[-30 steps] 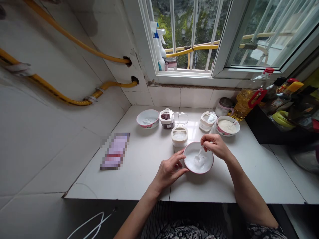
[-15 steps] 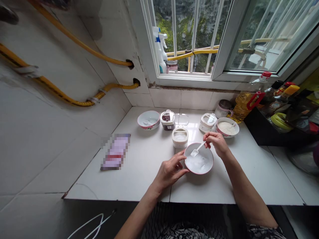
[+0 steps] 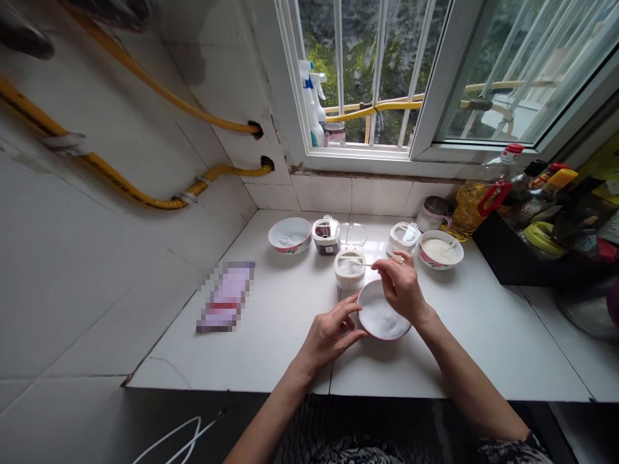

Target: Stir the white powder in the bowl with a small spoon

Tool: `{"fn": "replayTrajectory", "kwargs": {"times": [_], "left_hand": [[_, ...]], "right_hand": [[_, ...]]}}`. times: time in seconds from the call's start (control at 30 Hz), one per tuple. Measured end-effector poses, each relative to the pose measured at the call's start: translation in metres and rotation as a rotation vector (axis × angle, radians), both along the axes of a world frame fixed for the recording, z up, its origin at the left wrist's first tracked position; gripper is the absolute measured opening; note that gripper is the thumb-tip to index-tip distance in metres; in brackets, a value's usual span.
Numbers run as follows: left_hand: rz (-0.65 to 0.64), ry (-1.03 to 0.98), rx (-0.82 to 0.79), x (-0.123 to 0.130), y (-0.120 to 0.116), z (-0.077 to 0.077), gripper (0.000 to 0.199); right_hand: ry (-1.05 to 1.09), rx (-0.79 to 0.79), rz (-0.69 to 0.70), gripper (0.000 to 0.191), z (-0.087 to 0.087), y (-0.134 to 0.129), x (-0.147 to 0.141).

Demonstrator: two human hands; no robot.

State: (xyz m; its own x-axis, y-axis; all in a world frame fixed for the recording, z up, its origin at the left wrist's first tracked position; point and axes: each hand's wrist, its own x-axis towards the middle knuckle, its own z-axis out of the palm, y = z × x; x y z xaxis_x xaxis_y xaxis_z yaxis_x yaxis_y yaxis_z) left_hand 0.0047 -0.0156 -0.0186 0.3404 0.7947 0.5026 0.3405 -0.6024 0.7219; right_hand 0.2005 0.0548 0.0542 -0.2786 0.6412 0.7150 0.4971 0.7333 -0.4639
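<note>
Steady the bowl [image 3: 382,317] with left hand [image 3: 331,332] half open, gripping its rim; pinch the spoon [image 3: 364,264] in curled right hand [image 3: 402,283], level at the jar [image 3: 350,281] beyond both.

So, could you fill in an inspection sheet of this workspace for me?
Surface: white tiled countertop, thin dark joints.
Things in use: round white pink-rimmed bowl, whitish contents inside; small white plastic spoon, its tip over the squat open white container.
Clutter: white floral-patterned bowl at back left; purple rectangular item, pixelated.
Hands: left hand holds the near bowl; right hand grips the spoon's handle.
Cables: thin white cable, below the counter's front edge.
Surroundings: yellow pipes on left wall; white-framed barred window behind; black rectangular box of bottles at right.
</note>
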Motion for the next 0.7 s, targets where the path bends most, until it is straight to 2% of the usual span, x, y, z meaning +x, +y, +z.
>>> {"fn": "replayTrajectory", "kwargs": {"times": [0.07, 0.13, 0.27, 0.33, 0.4, 0.5, 0.7], "left_hand": [[0.002, 0.001, -0.007, 0.000, 0.000, 0.001, 0.028], [0.001, 0.004, -0.012, 0.000, -0.001, 0.002, 0.028], [0.000, 0.007, -0.009, 0.000, -0.001, 0.001, 0.028], [-0.001, 0.005, -0.014, -0.001, -0.001, 0.001, 0.028], [-0.003, 0.004, -0.020, -0.001, 0.000, 0.000, 0.028], [-0.005, 0.007, -0.028, -0.001, -0.001, -0.002, 0.028], [-0.002, 0.012, -0.030, -0.001, -0.001, -0.003, 0.027]], "right_hand": [[-0.026, 0.040, -0.006, 0.018, 0.001, -0.001, 0.003], [0.059, 0.004, -0.055, 0.014, 0.002, -0.001, 0.008], [0.248, -0.261, -0.080, 0.013, 0.005, -0.001, 0.024], [0.192, -0.412, -0.008, 0.014, 0.006, 0.000, 0.030], [0.082, -0.484, 0.061, 0.015, 0.007, 0.002, 0.033], [-0.034, -0.460, 0.100, 0.017, 0.006, 0.003, 0.032], [-0.130, -0.442, 0.172, 0.018, 0.002, 0.001, 0.025]]}}
